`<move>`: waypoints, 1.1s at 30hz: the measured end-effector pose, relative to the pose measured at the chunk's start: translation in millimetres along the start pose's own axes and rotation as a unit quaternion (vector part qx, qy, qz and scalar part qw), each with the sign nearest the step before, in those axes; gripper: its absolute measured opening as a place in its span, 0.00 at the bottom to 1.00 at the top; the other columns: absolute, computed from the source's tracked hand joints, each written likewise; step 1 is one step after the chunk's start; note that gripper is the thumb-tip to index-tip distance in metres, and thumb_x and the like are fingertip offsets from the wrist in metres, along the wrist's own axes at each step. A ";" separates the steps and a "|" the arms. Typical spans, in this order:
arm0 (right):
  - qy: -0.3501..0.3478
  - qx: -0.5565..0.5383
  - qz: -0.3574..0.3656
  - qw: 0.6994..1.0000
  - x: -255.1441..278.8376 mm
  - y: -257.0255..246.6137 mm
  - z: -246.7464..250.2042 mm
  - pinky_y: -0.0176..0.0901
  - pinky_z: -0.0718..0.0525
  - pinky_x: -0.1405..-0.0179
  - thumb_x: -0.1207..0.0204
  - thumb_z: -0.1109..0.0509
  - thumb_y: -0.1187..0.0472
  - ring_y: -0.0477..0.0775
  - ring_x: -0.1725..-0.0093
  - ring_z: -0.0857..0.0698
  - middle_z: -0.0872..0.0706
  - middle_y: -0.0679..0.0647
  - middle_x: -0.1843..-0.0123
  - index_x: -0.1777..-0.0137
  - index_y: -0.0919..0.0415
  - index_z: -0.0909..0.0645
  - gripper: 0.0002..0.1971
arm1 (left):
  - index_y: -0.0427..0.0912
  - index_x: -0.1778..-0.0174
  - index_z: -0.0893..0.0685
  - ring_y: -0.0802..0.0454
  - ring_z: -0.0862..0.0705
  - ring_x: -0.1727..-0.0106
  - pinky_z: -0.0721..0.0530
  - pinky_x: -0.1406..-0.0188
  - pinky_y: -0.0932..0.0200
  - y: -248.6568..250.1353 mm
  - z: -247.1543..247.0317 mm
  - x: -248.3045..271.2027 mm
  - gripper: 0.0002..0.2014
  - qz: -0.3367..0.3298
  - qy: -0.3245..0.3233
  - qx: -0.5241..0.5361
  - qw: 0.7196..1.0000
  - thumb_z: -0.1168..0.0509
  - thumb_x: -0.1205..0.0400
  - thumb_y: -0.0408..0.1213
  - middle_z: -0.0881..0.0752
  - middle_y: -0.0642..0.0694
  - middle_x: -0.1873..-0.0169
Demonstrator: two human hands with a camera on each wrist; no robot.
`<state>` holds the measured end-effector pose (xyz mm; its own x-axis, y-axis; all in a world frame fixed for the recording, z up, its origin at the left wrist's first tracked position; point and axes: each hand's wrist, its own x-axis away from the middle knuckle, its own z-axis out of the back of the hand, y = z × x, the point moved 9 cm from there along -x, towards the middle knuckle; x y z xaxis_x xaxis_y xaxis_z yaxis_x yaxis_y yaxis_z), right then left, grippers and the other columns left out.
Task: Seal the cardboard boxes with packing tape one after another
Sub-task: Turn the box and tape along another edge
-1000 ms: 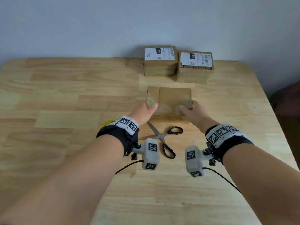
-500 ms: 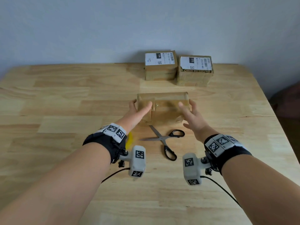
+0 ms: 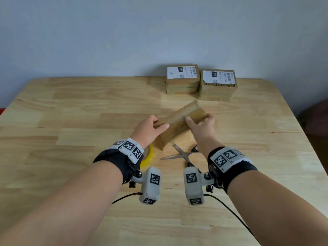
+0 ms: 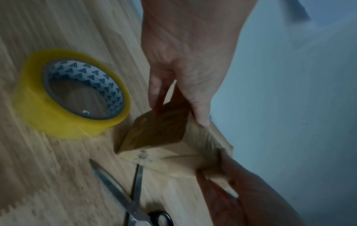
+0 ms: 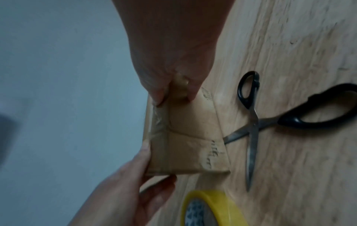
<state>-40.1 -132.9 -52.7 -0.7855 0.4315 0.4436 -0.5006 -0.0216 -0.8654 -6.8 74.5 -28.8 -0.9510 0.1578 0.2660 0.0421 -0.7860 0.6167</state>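
cardboard box (image 3: 179, 124) held above the wooden table (image 3: 71, 121), its long axis running diagonally from near-left to far-right, far end raised. left hand (image 3: 147, 129) grips the near end, thumb on top; right hand (image 3: 200, 125) pinches the far end. half a second ago it sat square-on to the person. yellow tape roll (image 4: 71, 93) and scissors (image 5: 255, 122) lie beneath; two labelled boxes (image 3: 200, 82) stand behind.

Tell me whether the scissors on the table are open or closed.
Open. The scissors lie flat on the table with their blades spread apart in a cross, the black handles splayed.
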 end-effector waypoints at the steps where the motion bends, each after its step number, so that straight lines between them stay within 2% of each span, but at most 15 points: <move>1: -0.031 -0.041 -0.010 0.999 7.1 2.3 -10.7 0.50 0.19 0.35 0.26 0.24 0.58 0.56 0.36 0.20 0.25 0.58 0.29 0.19 0.53 0.48 0.43 | 0.39 0.39 0.24 0.48 0.20 0.52 0.25 0.57 0.56 0.4 1.4 0.3 0.23 0.006 0.014 -0.022 1.000 0.38 0.18 0.56 0.18 0.46 0.50; 4: -0.127 -0.061 -0.016 0.990 24.8 3.3 -41.7 0.46 0.12 0.49 0.23 0.27 0.63 0.51 0.47 0.16 0.25 0.53 0.33 0.17 0.49 0.50 0.42 | 0.41 0.47 0.24 0.47 0.22 0.56 0.27 0.60 0.55 2.0 4.6 3.1 0.19 0.035 0.043 -0.062 0.997 0.42 0.16 0.55 0.20 0.47 0.59; 7: -0.169 0.132 0.053 0.975 28.5 -2.8 -54.0 0.53 0.21 0.32 0.28 0.24 0.48 0.56 0.32 0.23 0.34 0.54 0.23 0.15 0.49 0.53 0.49 | 0.39 0.62 0.25 0.40 0.19 0.60 0.24 0.62 0.50 1.7 0.8 1.6 0.18 0.015 0.035 -0.025 0.999 0.46 0.13 0.49 0.19 0.40 0.66; 9: -0.177 0.279 0.085 0.940 27.5 -4.2 -56.3 0.53 0.28 0.28 0.35 0.23 0.38 0.59 0.27 0.32 0.41 0.56 0.24 0.15 0.50 0.56 0.57 | 0.35 0.67 0.25 0.37 0.16 0.61 0.19 0.59 0.46 3.5 -8.5 2.0 0.21 -0.016 -0.007 0.025 1.000 0.48 0.13 0.45 0.17 0.31 0.65; 12: -0.152 0.419 0.170 0.879 27.8 -19.1 -55.9 0.54 0.30 0.30 0.37 0.25 0.34 0.61 0.29 0.35 0.39 0.57 0.29 0.16 0.53 0.54 0.57 | 0.29 0.62 0.22 0.34 0.19 0.59 0.27 0.61 0.53 4.7 -14.9 7.5 0.22 -0.035 -0.044 0.053 0.997 0.48 0.13 0.44 0.19 0.26 0.61; 14: -0.146 0.459 0.219 0.848 27.5 -28.5 -54.4 0.51 0.28 0.35 0.33 0.26 0.41 0.60 0.31 0.32 0.34 0.57 0.31 0.17 0.55 0.51 0.51 | 0.32 0.56 0.19 0.35 0.19 0.53 0.29 0.60 0.56 4.8 -2.3 4.8 0.17 -0.050 -0.002 0.019 0.999 0.46 0.13 0.42 0.18 0.30 0.58; 16: -0.148 0.460 0.228 0.845 23.9 -32.1 -47.6 0.50 0.25 0.38 0.32 0.25 0.48 0.58 0.34 0.29 0.29 0.54 0.31 0.18 0.54 0.47 0.46 | 0.40 0.41 0.21 0.40 0.22 0.42 0.26 0.49 0.60 4.6 18.5 2.4 0.11 -0.055 0.069 -0.037 0.995 0.40 0.16 0.40 0.23 0.39 0.44; 18: -0.172 0.431 0.221 0.858 21.1 -33.4 -40.8 0.50 0.21 0.38 0.33 0.23 0.54 0.54 0.36 0.26 0.26 0.50 0.35 0.21 0.52 0.42 0.43 | 0.49 0.23 0.33 0.38 0.34 0.26 0.31 0.30 0.50 0.8 25.4 0.8 0.26 -0.041 0.063 -0.073 0.995 0.35 0.18 0.44 0.36 0.37 0.26; 19: -0.192 0.425 0.223 0.856 20.8 -33.6 -40.0 0.50 0.20 0.38 0.33 0.23 0.56 0.53 0.37 0.26 0.26 0.48 0.38 0.21 0.51 0.40 0.41 | 0.52 0.20 0.37 0.38 0.37 0.23 0.33 0.27 0.47 -1.1 23.9 -0.4 0.30 -0.036 0.043 -0.078 0.995 0.35 0.18 0.46 0.40 0.38 0.22; 21: -0.213 0.433 0.242 0.842 18.9 -34.9 -38.1 0.48 0.24 0.35 0.31 0.24 0.61 0.51 0.35 0.30 0.28 0.47 0.37 0.21 0.50 0.38 0.39 | 0.52 0.20 0.37 0.41 0.29 0.28 0.28 0.33 0.51 -0.1 19.2 -0.5 0.30 -0.048 0.018 -0.076 0.996 0.35 0.18 0.47 0.36 0.39 0.23; 24: -0.183 0.427 0.287 0.837 13.0 -43.2 -33.8 0.48 0.30 0.29 0.30 0.26 0.66 0.55 0.28 0.35 0.34 0.51 0.25 0.21 0.49 0.34 0.37 | 0.49 0.26 0.31 0.46 0.19 0.51 0.21 0.48 0.56 1.3 20.9 2.4 0.26 -0.059 0.051 -0.056 0.995 0.32 0.20 0.45 0.28 0.41 0.34; 27: -0.174 0.498 0.301 0.794 11.7 -34.2 -39.5 0.55 0.43 0.19 0.23 0.31 0.66 0.57 0.16 0.52 0.48 0.51 0.15 0.16 0.48 0.46 0.39 | 0.48 0.26 0.32 0.51 0.22 0.57 0.21 0.51 0.57 -3.4 19.7 5.5 0.26 -0.061 0.062 -0.041 0.995 0.33 0.19 0.41 0.28 0.41 0.35; 29: -0.164 0.576 0.297 0.744 13.5 -21.7 -40.6 0.60 0.49 0.18 0.17 0.38 0.63 0.56 0.16 0.64 0.61 0.46 0.14 0.15 0.44 0.60 0.40 | 0.48 0.22 0.35 0.48 0.21 0.46 0.22 0.42 0.55 -7.3 16.0 9.3 0.28 -0.067 0.038 -0.027 0.997 0.34 0.18 0.41 0.28 0.40 0.31; 31: -0.146 0.618 0.304 0.710 16.5 -15.7 -39.1 0.62 0.52 0.17 0.15 0.42 0.63 0.56 0.16 0.67 0.68 0.46 0.15 0.18 0.42 0.70 0.41 | 0.45 0.20 0.38 0.46 0.24 0.32 0.23 0.34 0.51 -15.7 14.5 15.2 0.32 -0.056 0.033 -0.022 0.998 0.33 0.19 0.43 0.30 0.41 0.26; 33: -0.136 0.630 0.315 0.696 21.1 -17.1 -38.1 0.59 0.51 0.17 0.15 0.42 0.66 0.56 0.16 0.67 0.69 0.47 0.15 0.19 0.45 0.74 0.43 | 0.39 0.27 0.33 0.44 0.21 0.37 0.20 0.41 0.50 -32.6 13.3 21.4 0.30 -0.011 0.059 -0.054 0.997 0.31 0.20 0.47 0.26 0.41 0.32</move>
<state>-34.2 -89.0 -37.4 -0.9477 -0.2048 0.2448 0.1876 -0.9779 -0.0922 -24.4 111.5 -33.4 -0.9808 0.1094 0.1615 -0.0058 -0.8438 0.5366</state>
